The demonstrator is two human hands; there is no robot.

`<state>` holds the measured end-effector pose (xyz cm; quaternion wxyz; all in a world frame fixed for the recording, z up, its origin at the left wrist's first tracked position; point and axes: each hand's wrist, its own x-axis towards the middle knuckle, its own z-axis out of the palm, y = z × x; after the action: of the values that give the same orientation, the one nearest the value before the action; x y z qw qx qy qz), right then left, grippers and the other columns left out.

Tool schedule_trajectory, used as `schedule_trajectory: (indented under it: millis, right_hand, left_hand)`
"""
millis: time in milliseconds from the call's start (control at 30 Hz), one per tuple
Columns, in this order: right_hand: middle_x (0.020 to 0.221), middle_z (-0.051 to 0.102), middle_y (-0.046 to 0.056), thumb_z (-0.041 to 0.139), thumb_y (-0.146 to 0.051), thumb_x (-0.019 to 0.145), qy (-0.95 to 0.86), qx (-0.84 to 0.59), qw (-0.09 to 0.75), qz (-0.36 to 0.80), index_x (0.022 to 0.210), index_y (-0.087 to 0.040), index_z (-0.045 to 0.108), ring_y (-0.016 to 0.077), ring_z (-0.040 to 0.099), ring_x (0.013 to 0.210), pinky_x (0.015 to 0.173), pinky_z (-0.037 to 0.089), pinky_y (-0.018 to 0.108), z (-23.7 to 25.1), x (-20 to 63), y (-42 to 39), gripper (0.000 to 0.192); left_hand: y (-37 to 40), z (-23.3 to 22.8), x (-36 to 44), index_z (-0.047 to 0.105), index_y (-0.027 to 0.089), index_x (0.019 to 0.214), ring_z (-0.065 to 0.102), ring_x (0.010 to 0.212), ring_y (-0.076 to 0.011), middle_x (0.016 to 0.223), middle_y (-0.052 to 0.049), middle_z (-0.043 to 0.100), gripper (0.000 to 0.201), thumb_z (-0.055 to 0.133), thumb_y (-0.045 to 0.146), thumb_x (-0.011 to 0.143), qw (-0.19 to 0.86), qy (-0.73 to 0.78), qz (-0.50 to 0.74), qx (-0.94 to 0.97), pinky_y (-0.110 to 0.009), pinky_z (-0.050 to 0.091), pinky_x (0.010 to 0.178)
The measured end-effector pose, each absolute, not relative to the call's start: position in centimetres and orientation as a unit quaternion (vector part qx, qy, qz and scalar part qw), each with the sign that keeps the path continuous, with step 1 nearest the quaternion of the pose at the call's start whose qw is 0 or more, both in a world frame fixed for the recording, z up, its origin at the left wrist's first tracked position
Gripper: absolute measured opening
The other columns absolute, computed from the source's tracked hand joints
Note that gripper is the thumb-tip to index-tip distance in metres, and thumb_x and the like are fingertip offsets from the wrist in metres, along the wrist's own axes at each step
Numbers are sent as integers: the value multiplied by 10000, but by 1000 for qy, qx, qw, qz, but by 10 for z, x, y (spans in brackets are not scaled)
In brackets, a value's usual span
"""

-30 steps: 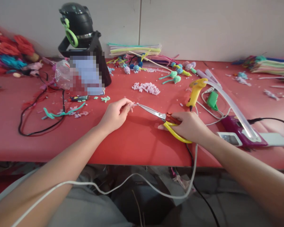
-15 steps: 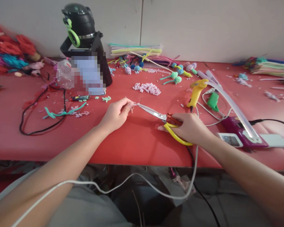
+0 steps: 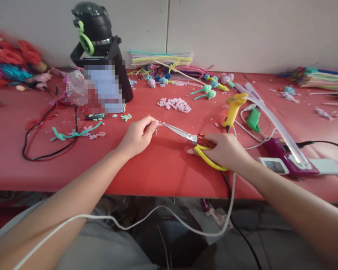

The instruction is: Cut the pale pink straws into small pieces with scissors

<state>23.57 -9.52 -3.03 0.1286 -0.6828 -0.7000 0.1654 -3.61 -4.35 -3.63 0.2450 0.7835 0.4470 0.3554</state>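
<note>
My left hand [image 3: 139,135] is closed in a pinch, thumb against finger, at the middle of the red table. A short end of a pale pink pipe cleaner [image 3: 160,122] pokes out of the fingertips; the rest is hidden in the hand. My right hand [image 3: 224,150] grips scissors [image 3: 181,132] with yellow and red-orange handles. Their blades point left and look nearly together, with the tips right at the pink end. Beyond the blades lies a heap of short, pale pink cut pieces [image 3: 174,105].
Right of the heap stand a yellow glue gun [image 3: 233,110] with a clear glue stick and a purple power strip [image 3: 278,150]. A black flask [image 3: 94,28] and a phone [image 3: 105,88] are at left. Pipe cleaner bundles [image 3: 160,59] lie along the wall. A white cable [image 3: 124,227] crosses my left forearm.
</note>
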Motion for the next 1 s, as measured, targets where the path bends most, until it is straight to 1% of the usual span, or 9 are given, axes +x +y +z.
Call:
schedule_trajectory:
  millis: [133,233,500,800,1000]
  right_hand:
    - [525,402,-25,621,-867,616,-708,-673,138,163,569,-224,351,114,326,516,486,257,276,-29,236,-98,699]
    - [525,401,-25,624,-873,605,-706,-674,145,161,570,-227,342,115,321,519,486,253,276,-29,236,-99,706]
    - [523,391,-22,613,-892,584,-703,-677,141,165,554,-224,321,115,326,518,478,253,277,-27,233,-98,729]
    - [535,407,-17,627,-870,605,-705,-680,117,166,567,-220,349,121,340,536,500,269,282,-28,235,-96,708]
    - [531,415,-18,599,-900,592,-712,-673,126,154,563,-222,364,120,349,518,488,275,281,-30,235,-95,718]
  left_hand:
    - [-43,-37,-36,508,202,747,544,616,-133,666,-8,583,380,401,457,1007,247,447,356,783,-284,427,627]
    - [-43,-37,-36,498,203,753,538,617,-133,668,-1,565,374,394,454,1010,253,449,354,781,-291,427,635]
    - [-44,-35,-36,508,202,751,542,642,-137,695,-6,572,379,394,453,1010,273,445,336,784,-298,424,651]
    - [-43,-35,-36,503,199,741,540,650,-139,695,-11,570,377,405,447,1006,291,444,336,778,-297,425,651]
    - [-44,-34,-36,500,196,747,532,656,-136,703,-6,564,368,402,435,1009,303,453,329,771,-294,417,664]
